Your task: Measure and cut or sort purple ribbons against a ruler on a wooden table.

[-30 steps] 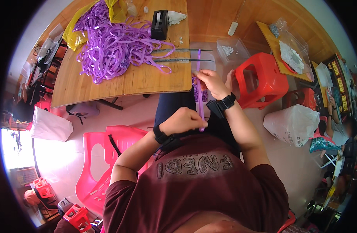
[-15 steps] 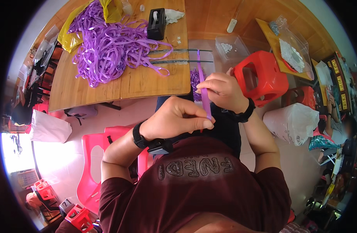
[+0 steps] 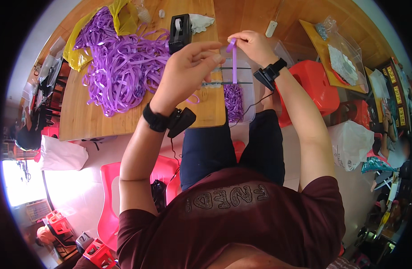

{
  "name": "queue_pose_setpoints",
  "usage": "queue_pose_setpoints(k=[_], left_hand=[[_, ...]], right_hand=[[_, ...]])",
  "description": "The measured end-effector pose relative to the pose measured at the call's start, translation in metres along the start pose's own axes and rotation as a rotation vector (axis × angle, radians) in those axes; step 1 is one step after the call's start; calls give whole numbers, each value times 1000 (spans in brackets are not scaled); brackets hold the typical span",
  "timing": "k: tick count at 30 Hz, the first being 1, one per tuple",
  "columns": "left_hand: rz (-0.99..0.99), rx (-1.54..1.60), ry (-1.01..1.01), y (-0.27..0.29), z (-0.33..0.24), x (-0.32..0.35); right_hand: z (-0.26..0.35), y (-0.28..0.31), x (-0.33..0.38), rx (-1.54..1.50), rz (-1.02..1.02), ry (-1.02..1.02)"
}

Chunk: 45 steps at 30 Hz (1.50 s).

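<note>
My right hand [image 3: 256,46] is beyond the rods, fingertips pinched on the end of a purple ribbon [image 3: 234,62]. That ribbon runs as a flat strip from the hand back to two thin dark rods [image 3: 243,83], which jut sideways past the table's right edge. My left hand [image 3: 186,68] hovers over the table edge, left of the ribbon, its thumb and fingers apart and nothing seen in them. It covers part of the rods. A large tangled heap of purple ribbon [image 3: 125,67] lies on the wooden table [image 3: 94,127], partly in a yellow plastic bag [image 3: 76,58].
A black tape dispenser [image 3: 180,33] and crumpled white tissue [image 3: 200,22] sit at the table's back right. Under the rods stands a clear bin [image 3: 248,112] with short purple ribbon pieces [image 3: 233,102]. Red stools [image 3: 311,87] are on the right; a pink chair [image 3: 108,201] is behind left.
Both hands have moved from near my lap to farther forward. My left hand has let go of the ribbon and opened. My right hand has drawn the ribbon's end up beyond the rods.
</note>
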State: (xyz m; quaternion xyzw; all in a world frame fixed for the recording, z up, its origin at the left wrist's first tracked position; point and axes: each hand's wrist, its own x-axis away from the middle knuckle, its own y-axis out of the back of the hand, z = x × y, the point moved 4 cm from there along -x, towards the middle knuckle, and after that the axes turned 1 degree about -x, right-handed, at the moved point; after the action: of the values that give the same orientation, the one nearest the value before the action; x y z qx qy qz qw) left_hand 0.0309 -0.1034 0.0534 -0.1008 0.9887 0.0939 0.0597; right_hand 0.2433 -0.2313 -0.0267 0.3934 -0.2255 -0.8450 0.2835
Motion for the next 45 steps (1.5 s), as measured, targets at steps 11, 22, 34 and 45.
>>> queue_pose_setpoints(k=[11,22,34,45], left_hand=[[228,-597,-283,-26,70,-66],[300,-754,-170,-38,108,-84],[297,-792,-188,-38,106,-84],[304,-789,-143,-36,109,-81]], right_hand=[[-74,-55,36,-246,415,-501],[-59,-77,140,-658,365,-861],[-29,-105,142,-667,65,-682],[-21,-120,172,-696,-75,-829]])
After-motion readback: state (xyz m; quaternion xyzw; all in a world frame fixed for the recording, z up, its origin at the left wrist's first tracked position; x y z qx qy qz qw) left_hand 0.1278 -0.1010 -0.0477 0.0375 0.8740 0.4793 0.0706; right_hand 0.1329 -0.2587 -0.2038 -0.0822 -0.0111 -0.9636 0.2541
